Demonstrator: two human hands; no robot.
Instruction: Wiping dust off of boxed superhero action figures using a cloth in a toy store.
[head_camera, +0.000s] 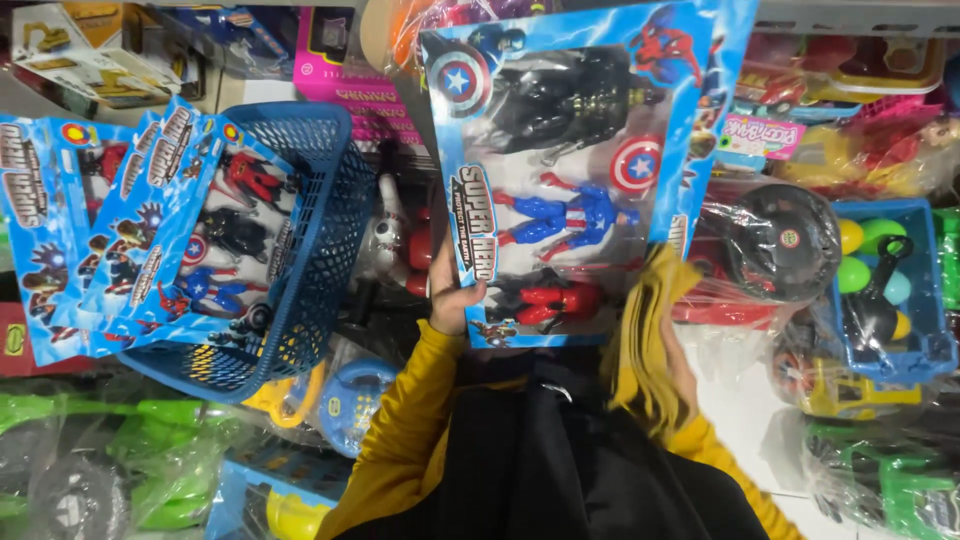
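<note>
Left hand (452, 290) is clamping thumb-over-edge on the figure pack (565, 170) up at twelve o'clock, right hand (668, 355) is sitting blurred under yellow cloth (640, 340), grip unclear, while more packs (150, 230) are already filling the blue basket (320, 240) at nine.

Crowded toy shelves (860, 60), plastic-wrapped stock.

Passage: none open among toys. Blue basket (310, 250) with boxed figures blocks the left; wrapped toy wheel (785, 240) and blue egg tray (885, 290) crowd the right.
</note>
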